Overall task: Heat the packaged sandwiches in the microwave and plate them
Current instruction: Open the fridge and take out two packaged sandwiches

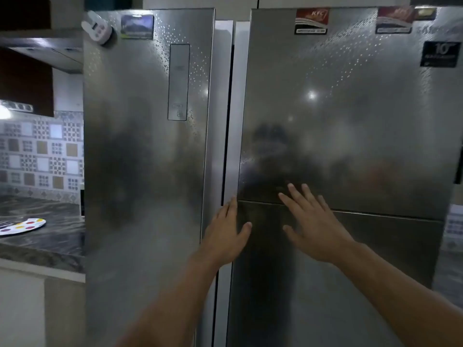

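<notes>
A steel side-by-side fridge fills the head view. Its left door point(147, 159) looks closed, and the right door point(350, 121) stands slightly ajar, with a gap showing between them. My left hand point(225, 234) lies with straight fingers at the inner edge of the right door. My right hand point(313, 221) is flat and spread on the right door, over a horizontal seam. No sandwiches and no microwave are in view. A white plate with coloured dots point(23, 226) sits on the counter at the left.
A dark marbled counter point(50, 236) runs along the left, with a patterned tile wall point(40, 151) behind it and a range hood above. Magnets and stickers sit along the top of the fridge doors.
</notes>
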